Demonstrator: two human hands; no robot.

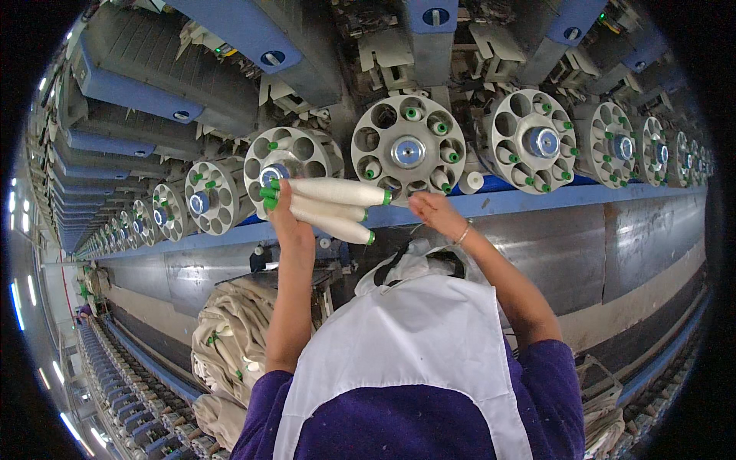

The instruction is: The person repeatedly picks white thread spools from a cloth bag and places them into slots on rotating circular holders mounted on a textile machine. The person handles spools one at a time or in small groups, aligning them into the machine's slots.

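My left hand [289, 222] is closed around three white yarn bobbins [331, 207] with green ends, fanned out to the right. They lie across the front of a round grey magazine [310, 136] and reach toward the one beside it. That middle magazine [409, 130] has a ring of round pockets about a blue and silver hub, several of them filled with green-tipped bobbins. Just below its lower right rim is my right hand [438, 213], fingers pinched together. Whatever sits between those fingertips, if anything, is too small to make out.
More magazines run along the winding machine on both sides, such as one at right [546, 115]. A blue rail [537, 201] passes beneath them. A beige cloth sack [230, 322] holding bobbins stands at lower left. A white cone [472, 182] sits by the rail.
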